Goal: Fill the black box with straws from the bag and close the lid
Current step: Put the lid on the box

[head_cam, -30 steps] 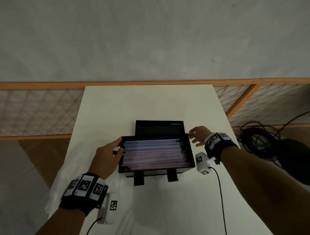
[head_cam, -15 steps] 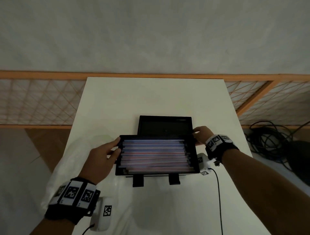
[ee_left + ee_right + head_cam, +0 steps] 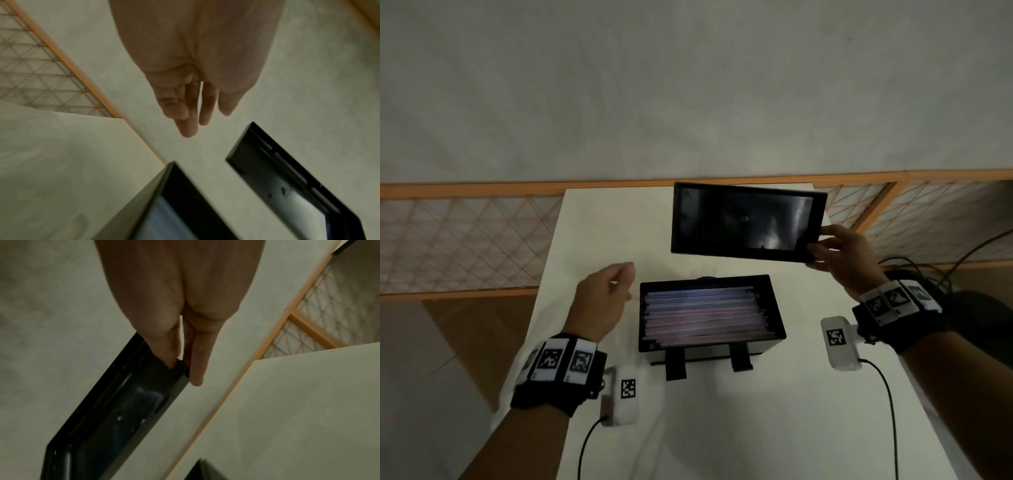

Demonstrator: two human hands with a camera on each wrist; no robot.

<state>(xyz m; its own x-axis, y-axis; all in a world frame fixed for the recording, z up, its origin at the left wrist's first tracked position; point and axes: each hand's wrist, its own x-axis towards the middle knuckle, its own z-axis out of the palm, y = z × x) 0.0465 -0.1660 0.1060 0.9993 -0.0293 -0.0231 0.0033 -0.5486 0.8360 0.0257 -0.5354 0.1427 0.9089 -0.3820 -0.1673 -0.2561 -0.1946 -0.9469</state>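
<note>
The black box (image 3: 774, 346) sits open in the middle of the white table (image 3: 599, 222), packed with straws (image 3: 705, 315) lying left to right. My right hand (image 3: 822, 243) pinches the right edge of the black lid (image 3: 739, 222) and holds it in the air above and behind the box, its inner face towards me. In the right wrist view, thumb and fingers (image 3: 195, 369) clamp the lid (image 3: 123, 410) at its corner. My left hand (image 3: 625, 281) hovers open just left of the box, touching nothing. The left wrist view shows its relaxed fingers (image 3: 185, 116) above the box corner (image 3: 164, 186).
Two black clasps (image 3: 676, 365) stick out from the box's front. A crumpled clear bag (image 3: 650, 442) lies on the near left of the table. An orange lattice railing (image 3: 465, 240) runs behind the table. Cables (image 3: 928, 270) lie on the floor at the right.
My right hand has picked the lid up from behind the box and raised it into the air. My left hand has let go of the box's left side.
</note>
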